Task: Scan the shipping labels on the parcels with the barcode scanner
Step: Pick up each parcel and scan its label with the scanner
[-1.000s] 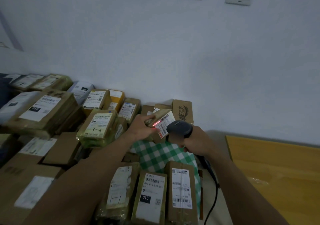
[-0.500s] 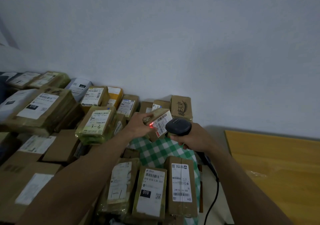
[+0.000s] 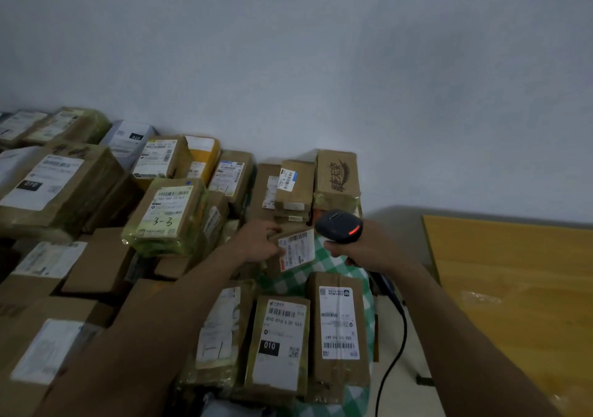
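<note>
Head: left hand (image 3: 256, 240) grips parcel (image 3: 296, 249), right hand (image 3: 364, 251) scanner (image 3: 338, 225); labels "010" (image 3: 269, 346), "3-3" (image 3: 163, 221).

Left hand (image 3: 260, 240) is extending forward, forearm straight, fingers holding the small parcel (image 3: 296, 249) just right of the fingertips. Right hand (image 3: 364, 249) is gripping the scanner (image 3: 337, 225), its head sitting above the curled fingers.

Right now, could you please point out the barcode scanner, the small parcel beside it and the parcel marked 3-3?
barcode scanner (image 3: 338, 225), head view, on its dark head.
small parcel (image 3: 296, 249), head view, on its white label.
parcel marked 3-3 (image 3: 167, 211), head view, on its label.
</note>
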{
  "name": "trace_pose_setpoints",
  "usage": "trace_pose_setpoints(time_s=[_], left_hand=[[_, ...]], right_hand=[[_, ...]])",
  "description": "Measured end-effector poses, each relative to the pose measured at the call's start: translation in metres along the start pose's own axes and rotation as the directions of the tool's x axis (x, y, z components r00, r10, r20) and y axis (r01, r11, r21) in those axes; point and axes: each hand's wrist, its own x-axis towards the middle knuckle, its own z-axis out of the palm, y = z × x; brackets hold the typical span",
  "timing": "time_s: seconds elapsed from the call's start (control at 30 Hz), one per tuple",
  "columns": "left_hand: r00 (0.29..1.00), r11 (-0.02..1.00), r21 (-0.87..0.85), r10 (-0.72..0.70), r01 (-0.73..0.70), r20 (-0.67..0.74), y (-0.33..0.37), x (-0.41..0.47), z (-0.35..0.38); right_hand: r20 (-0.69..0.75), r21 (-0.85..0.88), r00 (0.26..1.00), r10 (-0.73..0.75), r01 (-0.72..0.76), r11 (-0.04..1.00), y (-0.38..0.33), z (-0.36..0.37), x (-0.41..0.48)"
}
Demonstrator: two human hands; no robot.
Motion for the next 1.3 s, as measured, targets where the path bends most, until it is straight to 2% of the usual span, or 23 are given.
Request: trace_pose_setpoints(time_s=[0.07,0.17,0.27,0.4,0.53,0.7,0.9,0.97,1.07,1.13,1.2,1.3], left_hand=[[1.000,0.998,0.061,-0.017,0.016,0.001,-0.003,0.009,0.003],[0.995,0.988,0.147,0.048,-0.035,-0.088,-0.007,0.017,0.005],[0.997,0.986,0.166,0.016,-0.029,0.077,-0.008,0.027,0.004],[0.961,0.995,0.085,-0.077,0.056,0.267,-0.016,0.038,0.006],[0.948,0.990,0.056,-0.140,0.129,0.285,-0.029,0.043,0.011],[0.925,0.987,0.076,-0.156,0.139,0.348,-0.039,0.041,0.017],[0.966,0.982,0.166,-0.127,0.091,0.225,-0.044,0.035,0.030],[0.994,0.982,0.183,-0.072,0.055,0.087,-0.035,0.036,0.029],[0.976,0.994,-0.107,-0.044,0.022,-0.211,-0.009,0.042,0.022],[0.945,0.982,-0.191,-0.066,0.004,-0.321,0.009,0.055,0.018],[0.923,0.977,-0.214,-0.083,0.000,-0.376,0.023,0.070,0.014],[0.919,0.959,-0.277,-0.164,0.063,-0.359,0.036,0.092,0.007]], right_hand=[[0.008,0.003,1.000,0.012,-0.012,1.000,0.004,0.000,0.007],[-0.007,-0.026,1.000,0.028,-0.028,0.999,0.011,0.001,0.019],[-0.011,-0.041,0.998,0.061,-0.061,0.997,0.013,0.000,0.028],[0.023,-0.048,0.997,0.075,-0.074,0.996,0.014,0.000,0.038],[0.062,-0.052,0.993,0.096,-0.093,0.994,0.017,0.000,0.045],[0.065,-0.046,0.989,0.136,-0.133,0.990,0.024,0.002,0.053],[0.061,-0.033,0.988,0.144,-0.142,0.989,0.023,0.002,0.053],[0.054,-0.031,0.988,0.148,-0.146,0.989,0.019,0.001,0.051],[-0.011,-0.051,0.984,0.180,-0.181,0.982,0.017,-0.006,0.056],[-0.089,-0.083,0.981,0.170,-0.178,0.981,0.014,-0.015,0.060],[-0.157,-0.079,0.977,0.142,-0.156,0.985,0.010,-0.026,0.065],[-0.176,-0.029,0.977,0.124,-0.131,0.991,0.003,-0.037,0.069]])
